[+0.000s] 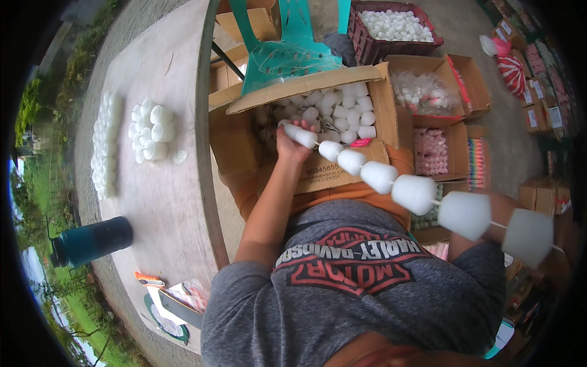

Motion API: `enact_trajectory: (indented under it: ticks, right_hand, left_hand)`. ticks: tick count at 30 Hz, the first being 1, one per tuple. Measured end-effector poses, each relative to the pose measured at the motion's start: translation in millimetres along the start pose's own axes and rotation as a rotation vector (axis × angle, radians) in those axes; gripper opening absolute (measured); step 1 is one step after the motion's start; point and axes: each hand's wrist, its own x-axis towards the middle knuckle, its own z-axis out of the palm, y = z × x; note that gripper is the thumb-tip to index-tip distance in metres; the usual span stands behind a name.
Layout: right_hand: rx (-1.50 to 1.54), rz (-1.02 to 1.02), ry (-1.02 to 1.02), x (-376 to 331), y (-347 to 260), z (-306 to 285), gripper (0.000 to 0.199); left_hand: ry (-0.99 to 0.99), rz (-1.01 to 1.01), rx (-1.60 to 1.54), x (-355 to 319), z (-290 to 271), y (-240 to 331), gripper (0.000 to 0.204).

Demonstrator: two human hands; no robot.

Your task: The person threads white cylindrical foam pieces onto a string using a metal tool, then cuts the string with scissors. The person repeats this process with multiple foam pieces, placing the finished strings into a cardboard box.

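Note:
A row of small white plastic cups (pixel 376 176) is threaded on a thin string and stretches from the box to the far right. My left hand (pixel 292 144) is closed around the cups at its lower end, over the cardboard box (pixel 327 171) on my lap. Many loose white cups (pixel 348 113) fill that box, with a small pink item (pixel 361 142) at its near edge. On the right, my right forearm (pixel 502 208) passes behind the larger-looking near cups. The string runs toward my right hand (pixel 553 272), whose fingers are lost in the dark rim.
To the left, a table (pixel 168 208) holds grouped white cups (pixel 150 131), a dark blue bottle (pixel 95 240) and an orange-handled cutter (pixel 150 279). Beyond the box stand a green plastic chair (pixel 287 58) and a maroon crate (pixel 361 40) of cups. Open cartons (pixel 440 122) line the right.

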Motion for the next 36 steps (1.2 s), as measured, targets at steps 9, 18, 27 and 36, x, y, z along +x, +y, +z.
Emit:
enact_trajectory:
  ticks: [9,18,27,36]
  right_hand:
    - [-0.833,0.970,0.244,21,86,-73,0.042]
    - [-1.085,1.068,-0.274,34,191,-158,0.050]
    - [-2.247,1.042,0.075,-31,172,-309,0.017]
    - [-2.069,1.237,0.101,-39,155,-280,0.022]
  left_hand:
    - [-0.148,-0.092,0.734,-60,11,-10,0.017]
    - [-0.215,0.052,1.170,-56,-11,-28,0.023]
    - [-0.252,0.150,1.227,-76,3,-39,0.020]
    - [-0.215,0.221,1.646,-67,-4,-33,0.035]
